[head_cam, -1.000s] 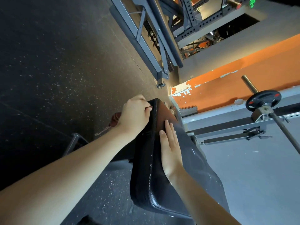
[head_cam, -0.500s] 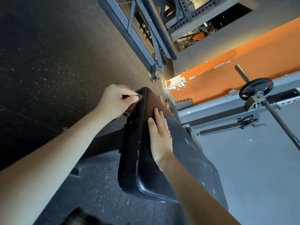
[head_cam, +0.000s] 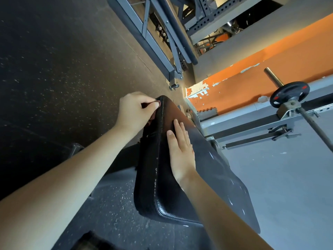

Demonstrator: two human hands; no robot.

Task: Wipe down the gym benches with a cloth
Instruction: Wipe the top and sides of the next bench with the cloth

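Observation:
A black padded gym bench (head_cam: 212, 170) runs from the lower middle up to the centre of the head view, which is strongly tilted. My left hand (head_cam: 135, 112) grips a dark reddish cloth (head_cam: 151, 120) and holds it against the pad's left side edge near the far end; most of the cloth is hidden behind my fingers and the pad. My right hand (head_cam: 181, 150) lies flat with straight fingers on the pad's top surface.
Grey steel rack frames (head_cam: 162, 51) stand on the dark speckled rubber floor beyond the bench. To the right a barbell (head_cam: 311, 116) with a black weight plate (head_cam: 288, 92) rests on a low grey rail (head_cam: 252, 134) before an orange wall.
My left hand with the cloth has slid along the pad's side edge, close to the far end. My right hand stays flat on the top. The camera has shifted a little.

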